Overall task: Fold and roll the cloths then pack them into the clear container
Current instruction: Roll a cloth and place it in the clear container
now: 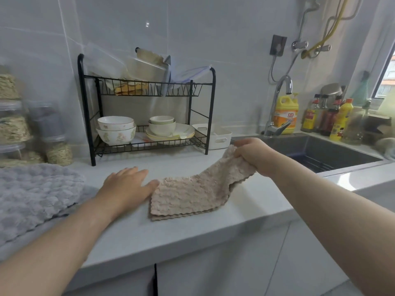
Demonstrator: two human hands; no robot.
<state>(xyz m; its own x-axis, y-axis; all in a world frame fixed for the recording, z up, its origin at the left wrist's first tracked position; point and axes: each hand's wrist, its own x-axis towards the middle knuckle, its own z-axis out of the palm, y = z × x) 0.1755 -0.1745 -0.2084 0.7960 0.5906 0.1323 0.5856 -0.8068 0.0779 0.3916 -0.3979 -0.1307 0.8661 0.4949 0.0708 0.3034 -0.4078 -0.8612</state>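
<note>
Folding step: the right hand (251, 155) pinches one end of the beige cloth (188, 194), lifted off the counter (192, 236) near its front edge. The left hand (126, 184) lies flat, fingers straight, beside it. Next, lay that end over squarely.

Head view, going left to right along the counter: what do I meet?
grey cloth → left hand → beige cloth → right hand → sink
</note>
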